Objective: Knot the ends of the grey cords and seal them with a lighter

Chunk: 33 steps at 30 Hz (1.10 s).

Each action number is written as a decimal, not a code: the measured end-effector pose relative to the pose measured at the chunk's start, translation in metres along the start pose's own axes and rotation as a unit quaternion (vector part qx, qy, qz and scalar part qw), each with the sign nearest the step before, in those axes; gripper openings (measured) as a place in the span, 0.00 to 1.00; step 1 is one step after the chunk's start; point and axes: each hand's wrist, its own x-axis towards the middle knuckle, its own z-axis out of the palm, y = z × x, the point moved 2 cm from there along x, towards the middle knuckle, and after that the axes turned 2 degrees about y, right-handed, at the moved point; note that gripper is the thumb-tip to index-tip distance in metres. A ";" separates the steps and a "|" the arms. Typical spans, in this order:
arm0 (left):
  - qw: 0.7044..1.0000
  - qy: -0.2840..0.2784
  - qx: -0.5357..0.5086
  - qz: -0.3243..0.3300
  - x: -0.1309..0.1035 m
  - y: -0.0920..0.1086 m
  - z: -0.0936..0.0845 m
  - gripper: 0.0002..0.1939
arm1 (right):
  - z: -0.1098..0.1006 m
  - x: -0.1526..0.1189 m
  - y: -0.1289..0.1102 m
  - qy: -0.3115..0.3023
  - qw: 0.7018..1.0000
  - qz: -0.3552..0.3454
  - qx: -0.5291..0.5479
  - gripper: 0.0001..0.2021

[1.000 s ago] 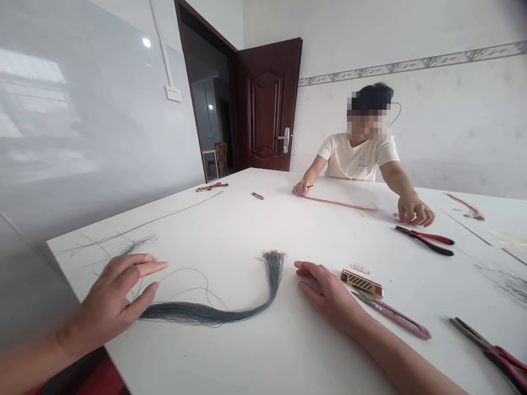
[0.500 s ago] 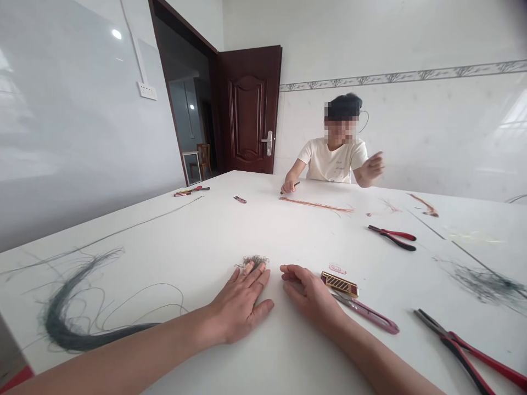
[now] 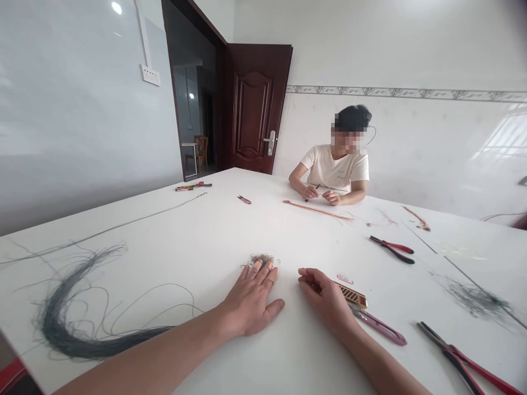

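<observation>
My left hand [image 3: 256,299] lies flat on the white table [image 3: 230,225], palm down with the thumb spread. Its fingertips press on a small pile of dark, curly wire-like scraps [image 3: 263,258], partly hidden under them. To the right, my right hand [image 3: 325,293] rests on its side with fingers loosely curled and a small gap to the thumb; nothing shows in it. Just beyond that hand are a gold-and-dark patterned box [image 3: 354,296], partly covered, and pink-handled thread snips [image 3: 382,327]. A thick bundle of dark green strands [image 3: 61,329] curves at the left, partly behind my left forearm.
Red-and-black pliers [image 3: 448,351] lie front right, smaller pliers [image 3: 391,249] farther back. Loose dark strands [image 3: 477,299] spread at the right edge. Small snips [image 3: 244,199] and orange strands [image 3: 317,209] lie farther back, near a seated person [image 3: 337,164] using both hands.
The view has shifted a little. My left hand stays on the scraps; my right hand's fingers have curled closer to its thumb. The person opposite has lowered a raised hand to the table.
</observation>
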 end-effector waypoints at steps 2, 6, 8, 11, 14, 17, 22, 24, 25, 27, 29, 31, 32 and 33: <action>1.000 0.003 -0.007 0.003 0.000 -0.002 0.000 0.38 | 0.005 0.010 -0.005 0.019 0.999 0.026 -0.021 0.11; 1.000 0.003 -0.018 0.013 -0.003 -0.005 0.000 0.38 | 0.021 0.042 -0.022 0.021 0.995 0.074 -0.065 0.11; 1.000 -0.001 -0.021 0.016 -0.005 -0.005 -0.001 0.37 | 0.028 0.058 -0.031 0.005 0.991 0.099 -0.085 0.12; 0.999 -0.007 -0.026 0.017 -0.005 -0.006 -0.002 0.38 | 0.037 0.076 -0.044 -0.032 0.984 0.130 -0.117 0.12; 0.999 -0.008 -0.031 0.017 -0.005 -0.007 -0.002 0.39 | 0.041 0.085 -0.054 -0.068 0.975 0.151 -0.148 0.13; 0.999 -0.005 -0.035 0.020 -0.005 -0.008 -0.002 0.39 | 0.044 0.090 -0.063 -0.090 0.967 0.163 -0.175 0.12; 0.999 -0.002 -0.035 0.022 -0.006 -0.007 -0.003 0.40 | 0.047 0.093 -0.070 -0.110 0.957 0.181 -0.198 0.14; 0.999 -0.003 -0.034 0.020 -0.006 -0.007 -0.003 0.40 | 0.048 0.092 -0.069 -0.114 0.956 0.185 -0.198 0.13; 0.999 -0.005 -0.034 0.018 -0.006 -0.007 -0.003 0.40 | 0.048 0.092 -0.068 -0.114 0.956 0.185 -0.197 0.13; 0.999 -0.008 -0.033 0.016 -0.005 -0.008 -0.003 0.40 | 0.049 0.091 -0.066 -0.112 0.958 0.182 -0.193 0.13; 0.999 -0.011 -0.032 0.015 -0.005 -0.008 -0.002 0.40 | 0.049 0.089 -0.063 -0.104 0.961 0.175 -0.188 0.12; 0.999 -0.014 -0.032 0.016 -0.005 -0.009 -0.002 0.40 | 0.048 0.088 -0.059 -0.086 0.966 0.166 -0.180 0.13; 0.999 -0.014 -0.031 0.016 -0.005 -0.009 -0.002 0.40 | 0.048 0.088 -0.057 -0.074 0.969 0.161 -0.175 0.13; 0.999 -0.015 -0.031 0.016 -0.005 -0.009 -0.002 0.40 | 0.048 0.087 -0.054 -0.060 0.972 0.155 -0.168 0.13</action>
